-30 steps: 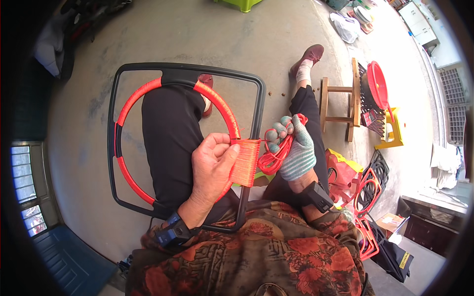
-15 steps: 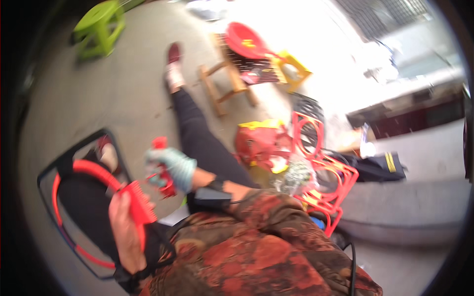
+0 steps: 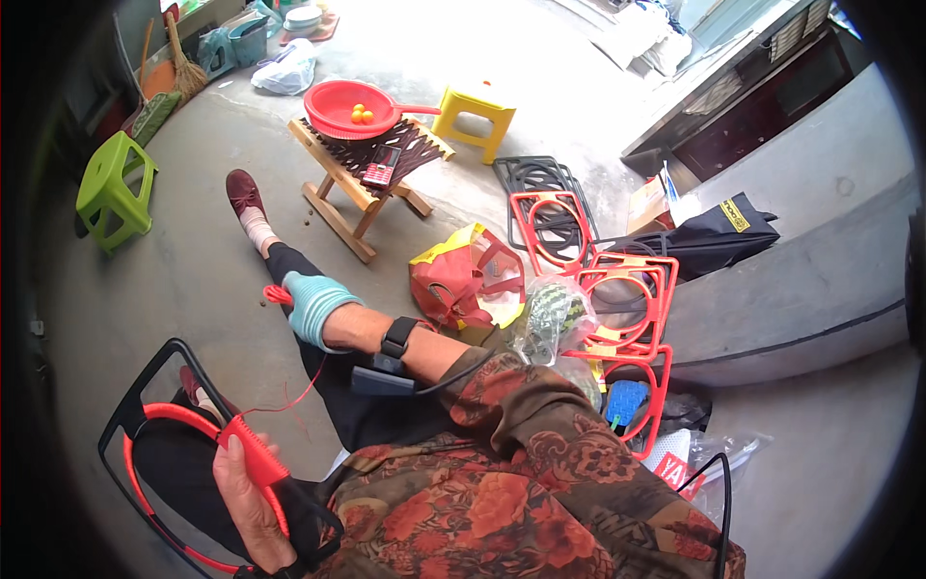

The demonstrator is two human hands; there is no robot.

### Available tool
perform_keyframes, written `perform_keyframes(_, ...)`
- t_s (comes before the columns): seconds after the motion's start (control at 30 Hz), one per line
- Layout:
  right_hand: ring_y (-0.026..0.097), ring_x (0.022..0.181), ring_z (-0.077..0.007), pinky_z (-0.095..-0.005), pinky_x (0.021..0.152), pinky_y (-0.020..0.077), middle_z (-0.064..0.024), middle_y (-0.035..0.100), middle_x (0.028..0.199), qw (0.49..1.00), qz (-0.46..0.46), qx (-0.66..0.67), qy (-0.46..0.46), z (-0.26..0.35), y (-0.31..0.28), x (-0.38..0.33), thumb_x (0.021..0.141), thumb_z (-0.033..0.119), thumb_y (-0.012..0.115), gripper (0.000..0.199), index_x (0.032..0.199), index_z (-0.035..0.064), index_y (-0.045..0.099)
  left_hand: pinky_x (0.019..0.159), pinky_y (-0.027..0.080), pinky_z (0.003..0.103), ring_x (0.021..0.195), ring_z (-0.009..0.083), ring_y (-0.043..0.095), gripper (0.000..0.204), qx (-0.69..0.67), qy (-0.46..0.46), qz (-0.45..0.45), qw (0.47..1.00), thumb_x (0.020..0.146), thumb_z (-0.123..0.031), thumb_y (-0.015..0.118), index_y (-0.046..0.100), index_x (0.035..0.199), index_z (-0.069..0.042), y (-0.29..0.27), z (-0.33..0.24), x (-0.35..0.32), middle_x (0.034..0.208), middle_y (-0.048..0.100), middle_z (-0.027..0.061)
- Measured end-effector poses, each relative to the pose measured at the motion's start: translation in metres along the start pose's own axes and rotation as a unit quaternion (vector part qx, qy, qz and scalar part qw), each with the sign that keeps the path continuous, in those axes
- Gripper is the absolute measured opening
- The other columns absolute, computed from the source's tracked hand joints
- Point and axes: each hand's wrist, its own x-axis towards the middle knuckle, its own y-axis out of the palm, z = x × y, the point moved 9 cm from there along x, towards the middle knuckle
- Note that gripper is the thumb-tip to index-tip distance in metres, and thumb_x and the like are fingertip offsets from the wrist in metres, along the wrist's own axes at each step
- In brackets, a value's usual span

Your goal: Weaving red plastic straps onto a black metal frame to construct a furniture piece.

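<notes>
Left hand (image 3: 243, 490) is clamped on the red cord-wrapped panel (image 3: 254, 452) of a black frame (image 3: 130, 410), thumb on the near face. The frame's tilted over one thigh, down at the lower left. Right hand (image 3: 323, 304), in a striped glove, is curled round a red cord bundle (image 3: 277, 293), up and well apart, with a thin loose strand (image 3: 280, 407) trailing between. Grey floor (image 3: 174, 280) runs from the frame's upper edge to a green stool (image 3: 118, 188); right side's crowded with a red-and-yellow bag (image 3: 444, 280) and red frames (image 3: 632, 261).
</notes>
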Motion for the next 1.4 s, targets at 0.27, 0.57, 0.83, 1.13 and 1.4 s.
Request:
perform_keyframes(0.27,0.059,0.087,-0.0289,-0.0363,0.073,0.0466,-0.0098,0.056,0.083,0.880,-0.189,-0.102,-0.424,0.192,-0.035,-0.058,0.074,0.015,0.061,0.012,0.082,0.0059,0.060,0.060,0.056,0.026,0.074,0.0176,0.066,0.042,-0.065,-0.022,-0.034,0.997,0.098,-0.037,0.054,0.053,0.119,0.000,-0.001,-0.003,0.003,0.095,0.065,0.0133)
perform_keyframes(0.57,0.060,0.066,-0.0236,-0.0370,0.062,0.0477,-0.0066,0.057,0.074,0.869,-0.215,-0.092,-0.436,0.195,-0.026,-0.069,0.074,0.019,0.062,0.023,0.092,0.0045,0.059,0.083,0.052,0.031,0.098,0.0203,0.062,0.053,-0.136,0.026,0.005,0.990,0.102,-0.046,0.039,0.050,0.123,0.000,-0.007,-0.013,0.004,0.111,0.062,0.0129)
perform_keyframes(0.83,0.065,0.079,-0.0308,-0.0383,0.069,0.0524,-0.0141,0.063,0.090,0.909,-0.091,0.054,-0.404,0.189,0.006,-0.089,0.078,0.017,0.066,0.031,0.104,0.0036,0.057,0.093,0.051,0.035,0.109,0.0211,0.061,0.032,-0.120,0.165,-0.043,0.978,0.103,-0.018,0.043,0.045,0.129,0.002,-0.040,-0.023,0.002,0.120,0.060,0.0136)
perform_keyframes(1.13,0.066,0.075,-0.0360,-0.0401,0.067,0.0530,-0.0210,0.064,0.081,0.935,0.142,0.323,-0.048,0.117,0.076,-0.072,0.092,0.026,0.055,0.027,0.100,0.0005,0.056,0.073,0.056,0.025,0.087,0.0129,0.065,0.029,0.025,0.181,-0.124,0.975,0.099,-0.018,0.054,0.052,0.121,0.002,-0.034,-0.025,-0.002,0.104,0.064,0.0096)
perform_keyframes(1.4,0.067,0.077,-0.0165,-0.0326,0.066,0.0577,-0.0095,0.066,0.101,0.845,0.405,0.350,0.004,0.112,0.121,-0.066,0.092,0.025,0.061,0.037,0.122,0.0047,0.059,0.080,0.051,0.025,0.090,0.0099,0.062,0.027,0.042,0.111,-0.144,0.982,0.094,-0.003,0.050,0.056,0.120,0.000,-0.051,-0.019,-0.009,0.107,0.062,0.0042)
